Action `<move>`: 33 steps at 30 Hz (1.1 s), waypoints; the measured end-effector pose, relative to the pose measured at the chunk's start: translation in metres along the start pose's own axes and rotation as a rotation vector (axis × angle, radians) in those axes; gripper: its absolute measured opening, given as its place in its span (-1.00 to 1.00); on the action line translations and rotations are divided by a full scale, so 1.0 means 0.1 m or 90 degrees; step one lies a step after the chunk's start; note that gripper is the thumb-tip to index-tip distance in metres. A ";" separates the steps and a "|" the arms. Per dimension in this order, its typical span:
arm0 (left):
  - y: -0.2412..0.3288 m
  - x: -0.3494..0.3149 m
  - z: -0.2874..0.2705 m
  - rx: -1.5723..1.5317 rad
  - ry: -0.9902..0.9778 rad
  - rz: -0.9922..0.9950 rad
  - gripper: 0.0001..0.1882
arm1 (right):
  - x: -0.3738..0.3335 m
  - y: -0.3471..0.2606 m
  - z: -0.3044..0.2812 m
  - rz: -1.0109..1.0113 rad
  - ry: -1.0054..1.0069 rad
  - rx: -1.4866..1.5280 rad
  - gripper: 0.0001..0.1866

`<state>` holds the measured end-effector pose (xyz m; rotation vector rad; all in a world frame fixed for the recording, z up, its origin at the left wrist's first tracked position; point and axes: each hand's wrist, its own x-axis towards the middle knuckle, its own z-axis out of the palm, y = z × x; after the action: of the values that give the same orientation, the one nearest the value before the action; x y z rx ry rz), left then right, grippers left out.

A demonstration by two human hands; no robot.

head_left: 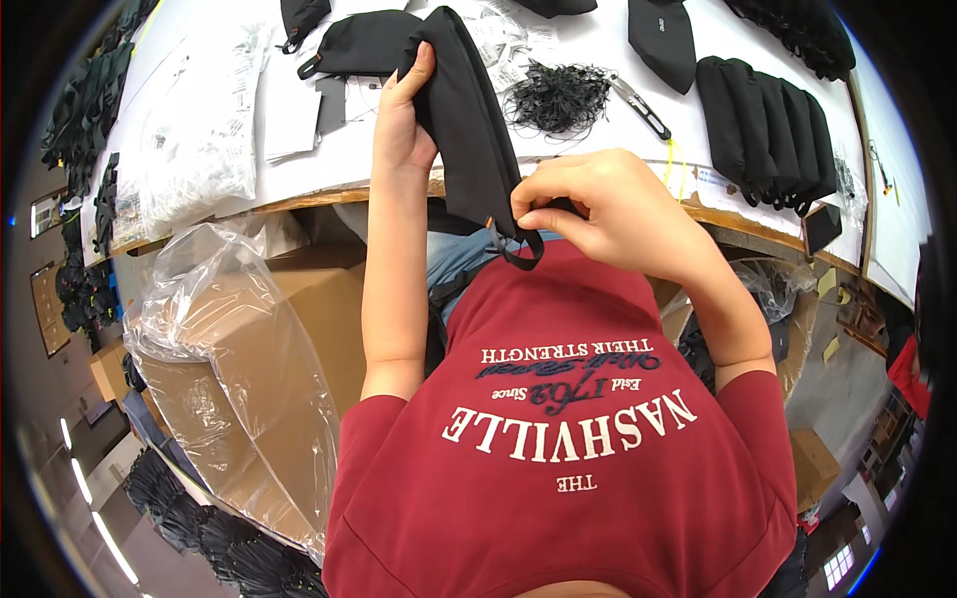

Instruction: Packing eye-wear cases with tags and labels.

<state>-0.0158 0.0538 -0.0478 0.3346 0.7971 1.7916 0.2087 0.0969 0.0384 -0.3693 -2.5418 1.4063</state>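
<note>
A long black zippered pouch (467, 149) is held up in front of me, over the table's near edge. My left hand (407, 125) grips its upper part, thumb lying across the fabric. The fingers of my right hand (608, 209) are pinched together at the pouch's lower end. Just below those fingertips hangs a small black strap loop (525, 261). Exactly what the fingertips pinch there is partly hidden. Behind the held pouch lies another black pouch (359, 45) on the white table (588, 149).
A tangled heap of black threads (560, 97) lies beside a utility knife (640, 107). To the right are a single black pouch (662, 42) and a row of pouches (766, 130). Clear plastic bags (199, 140) cover the table's left; below stands a plastic-covered cardboard box (224, 369).
</note>
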 end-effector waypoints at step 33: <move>0.50 -0.83 0.32 0.688 -0.298 0.443 -0.25 | -0.22 0.59 -0.02 0.532 0.159 0.976 -0.64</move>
<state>-0.0036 -0.0205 0.0215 1.8435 1.3386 1.5871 0.2374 0.1217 -0.0119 -1.1306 -0.5144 2.7296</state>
